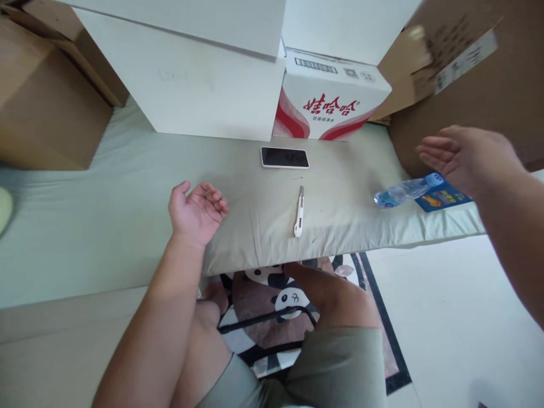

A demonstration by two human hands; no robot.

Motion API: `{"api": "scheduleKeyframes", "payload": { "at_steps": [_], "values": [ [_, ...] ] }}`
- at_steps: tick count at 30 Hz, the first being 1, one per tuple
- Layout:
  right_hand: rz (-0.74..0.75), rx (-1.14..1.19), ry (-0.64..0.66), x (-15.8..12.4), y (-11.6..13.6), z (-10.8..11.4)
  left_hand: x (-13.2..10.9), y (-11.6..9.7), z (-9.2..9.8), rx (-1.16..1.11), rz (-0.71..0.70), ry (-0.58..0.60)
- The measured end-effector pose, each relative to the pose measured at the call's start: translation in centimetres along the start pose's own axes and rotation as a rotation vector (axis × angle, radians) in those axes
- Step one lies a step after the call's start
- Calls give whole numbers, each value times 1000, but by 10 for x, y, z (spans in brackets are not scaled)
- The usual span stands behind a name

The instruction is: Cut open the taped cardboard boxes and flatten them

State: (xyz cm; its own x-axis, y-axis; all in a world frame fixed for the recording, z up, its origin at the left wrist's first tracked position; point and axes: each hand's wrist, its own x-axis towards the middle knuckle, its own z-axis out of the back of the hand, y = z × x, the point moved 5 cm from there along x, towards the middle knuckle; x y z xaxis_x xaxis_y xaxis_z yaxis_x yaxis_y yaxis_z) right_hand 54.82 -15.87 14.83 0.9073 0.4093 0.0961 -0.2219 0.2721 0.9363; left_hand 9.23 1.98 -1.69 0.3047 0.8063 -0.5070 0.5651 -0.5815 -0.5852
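My left hand (198,208) is palm up over the pale green sheet (140,198), its fingers loosely curled and holding nothing. To its right lies a white utility knife (300,212), its tip pointing away from me. Beyond the knife is a phone (284,158) with a dark screen. My right hand (471,153) is raised at the right, fingers stretched out with nothing in them. Just below and left of it, a clear plastic bottle (403,191) lies on its side, its cap end over a blue packet (444,195).
A white and red carton (334,105) stands behind the phone, beside large white panels (204,85). Brown cardboard boxes stand at the left (55,107) and right (467,107). Below the sheet's front edge are my legs and a panda-patterned mat (263,317).
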Motion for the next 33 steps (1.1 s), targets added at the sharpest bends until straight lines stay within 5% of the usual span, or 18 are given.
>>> {"api": "scheduleKeyframes", "payload": {
  "at_steps": [3,8,12,19,23,28,33],
  "values": [
    [-144,57,62,-48,-1,-18,-1,-2,2,-27,-2,23],
    [-128,-31,246,-104,22,-49,-15,-10,9,-92,-32,61],
    [-67,-125,447,-141,42,-98,-27,-26,25,-172,-81,81],
    [185,-286,904,-230,65,-254,-42,-66,60,-311,-190,93],
    [520,-421,1096,-296,88,-349,-43,-80,73,-366,-211,36],
    [992,-608,1086,-372,130,-441,-42,-88,83,-420,-215,8],
    [1069,-750,1036,-410,153,-502,-45,-95,90,-458,-224,3]
  ]
}}
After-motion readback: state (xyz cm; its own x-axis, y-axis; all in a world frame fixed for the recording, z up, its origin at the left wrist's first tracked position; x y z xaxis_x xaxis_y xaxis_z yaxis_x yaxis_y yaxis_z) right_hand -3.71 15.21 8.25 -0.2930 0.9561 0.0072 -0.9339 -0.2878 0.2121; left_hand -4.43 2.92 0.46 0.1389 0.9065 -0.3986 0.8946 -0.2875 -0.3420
